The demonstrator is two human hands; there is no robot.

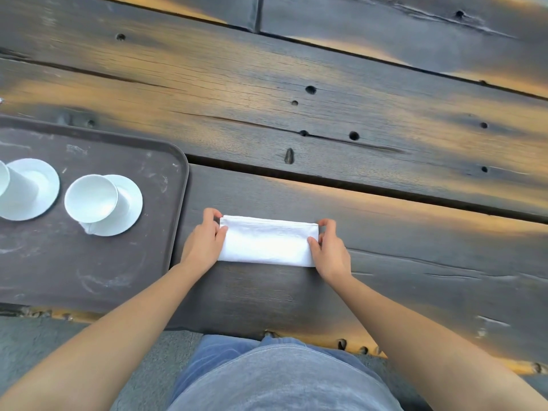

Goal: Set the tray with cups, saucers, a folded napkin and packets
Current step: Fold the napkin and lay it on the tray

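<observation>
A white napkin [268, 241], folded into a long rectangle, lies on the dark wooden table just right of the tray. My left hand [204, 238] pinches its left end and my right hand [329, 247] pinches its right end. The dark brown tray [124, 271] sits at the left. On it stand two white saucers, each with a white cup: one cup [92, 198] on its saucer [130, 209] near the tray's right side, the other cup [17, 188] on a saucer [44, 179] at the frame's left edge, partly cut off. No packets are in view.
The table is made of rough dark planks with gaps, knots and holes [354, 135]. Its near edge [326, 339] runs just in front of my body. Grey floor shows below the edge at the left.
</observation>
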